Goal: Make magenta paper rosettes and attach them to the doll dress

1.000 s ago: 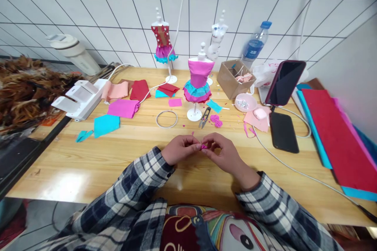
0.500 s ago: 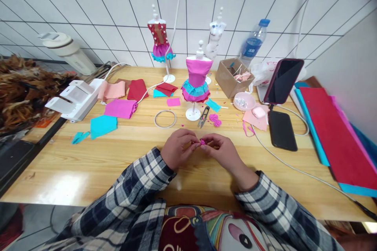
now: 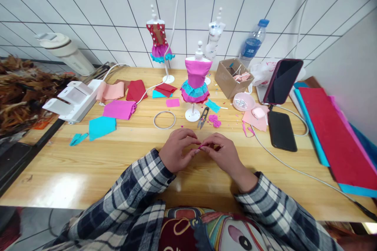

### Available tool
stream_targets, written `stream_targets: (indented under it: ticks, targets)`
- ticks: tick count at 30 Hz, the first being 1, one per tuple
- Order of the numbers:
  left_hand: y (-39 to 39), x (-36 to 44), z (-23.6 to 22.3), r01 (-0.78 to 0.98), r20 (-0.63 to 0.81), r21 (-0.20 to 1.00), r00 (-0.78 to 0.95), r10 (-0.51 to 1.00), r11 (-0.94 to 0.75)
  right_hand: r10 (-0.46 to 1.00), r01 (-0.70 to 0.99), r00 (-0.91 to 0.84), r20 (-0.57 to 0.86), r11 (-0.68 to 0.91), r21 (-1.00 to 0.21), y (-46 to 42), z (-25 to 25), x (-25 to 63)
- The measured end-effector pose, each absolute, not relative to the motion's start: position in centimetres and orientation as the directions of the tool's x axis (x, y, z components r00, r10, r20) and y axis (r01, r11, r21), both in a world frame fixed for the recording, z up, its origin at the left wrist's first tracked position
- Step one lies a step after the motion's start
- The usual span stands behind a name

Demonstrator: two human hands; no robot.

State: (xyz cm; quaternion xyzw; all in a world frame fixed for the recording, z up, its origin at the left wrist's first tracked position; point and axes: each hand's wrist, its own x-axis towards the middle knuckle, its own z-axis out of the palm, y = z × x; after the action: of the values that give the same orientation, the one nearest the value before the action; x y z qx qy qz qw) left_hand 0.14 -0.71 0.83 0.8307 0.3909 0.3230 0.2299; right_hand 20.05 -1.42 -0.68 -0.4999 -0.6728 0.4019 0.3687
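My right hand pinches a small magenta scrap of crinkled material between thumb and fingertips. From the other side, the thumb and fingers of my left hand close around the scrap's left end. Most of the scrap is hidden by the fingertips; whether it is paper or cloth I cannot tell. Just beyond my hands lie black-handled thread snips, two gathered magenta rosettes and a metal ring. Behind them stands a small white dress form in a pink top and ruffled turquoise-and-pink skirt.
Two more dress forms stand by the tiled wall, one in a red bodice. Folded sheets, including magenta and turquoise, lie left. Rightward are a cardboard box, bead dish, phone, cable and red sheets.
The magenta scrap showed as a small bunched lump between my fingertips; now less of it shows. My left fingers have parted slightly. The view has shifted a little to the right.
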Motion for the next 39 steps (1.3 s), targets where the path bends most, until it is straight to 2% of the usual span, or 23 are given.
stream_targets:
  ticks: [5, 11, 17, 19, 21, 24, 26, 28, 34, 39]
  targets:
    - [-0.5, -0.3, 1.2, 0.469, 0.334, 0.664, 0.511, 0.792, -0.582, 0.964, 0.392, -0.23, 0.131, 0.215, -0.895, -1.3, -0.6, 20.1]
    - [-0.7, -0.2, 1.2, 0.612, 0.311, 0.535, 0.498, 0.809, -0.582, 0.969, 0.454, -0.223, 0.11, 0.203, -0.868, -1.8, -0.8, 19.5]
    - [-0.3, -0.6, 1.0, 0.576, 0.311, 0.591, 0.483, 0.819, -0.564, 0.931, 0.473, -0.345, 0.12, 0.282, -0.835, -0.1, 0.1, 20.4]
    - [0.0, -0.8, 0.8, 0.553, 0.326, 0.62, 0.463, 0.824, -0.557, 0.92, 0.613, -0.356, 0.163, 0.361, -0.703, 1.8, 0.3, 20.9]
    - [0.3, -0.8, 0.5, 0.52, 0.344, 0.648, 0.452, 0.823, -0.556, 0.869, 0.74, -0.455, 0.195, 0.491, -0.46, 3.8, 0.4, 21.1]
    - [0.4, -0.9, 0.0, 0.477, 0.351, 0.687, 0.443, 0.825, -0.548, 0.773, 0.755, -0.625, 0.112, 0.635, -0.166, 6.3, 0.6, 20.5]
    - [0.3, -1.0, -0.2, 0.471, 0.332, 0.716, 0.418, 0.846, -0.514, 0.737, 0.735, -0.675, 0.042, 0.676, -0.049, 7.2, 1.0, 19.8]
    - [0.2, -1.1, -0.4, 0.486, 0.304, 0.732, 0.394, 0.868, -0.477, 0.717, 0.717, -0.697, 0.003, 0.696, 0.016, 7.9, 1.4, 19.2]
    - [0.0, -1.4, -1.0, 0.512, 0.3, 0.726, 0.366, 0.881, -0.46, 0.68, 0.683, -0.73, -0.074, 0.729, -0.038, 10.1, 2.0, 19.0]
    - [0.1, -1.4, -1.4, 0.541, 0.242, 0.731, 0.365, 0.899, -0.416, 0.692, 0.697, -0.717, -0.082, 0.714, -0.073, 11.9, 2.0, 19.5]
